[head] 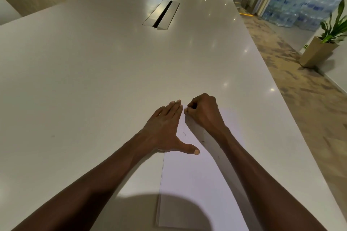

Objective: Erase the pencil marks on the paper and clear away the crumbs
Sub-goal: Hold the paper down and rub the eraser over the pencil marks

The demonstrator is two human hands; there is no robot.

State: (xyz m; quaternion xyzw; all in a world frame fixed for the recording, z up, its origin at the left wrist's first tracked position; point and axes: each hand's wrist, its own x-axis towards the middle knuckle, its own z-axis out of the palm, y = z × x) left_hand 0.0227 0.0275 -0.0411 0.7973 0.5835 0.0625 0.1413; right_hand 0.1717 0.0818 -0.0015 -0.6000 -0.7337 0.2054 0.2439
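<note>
Right hand: fingers curled, pinching a small pale object, too small to identify, at the paper's far edge. Left hand: flat, fingers straight, thumb spread, pressing the paper. Paper: white sheet with faint pencil marks, on the white table.

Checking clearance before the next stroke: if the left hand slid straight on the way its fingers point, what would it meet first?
Probably nothing soon. The left hand lies flat on the paper, fingers pointing up and slightly right, just past the right hand. Beyond is bare table; the cable hatch lies far off.
</note>
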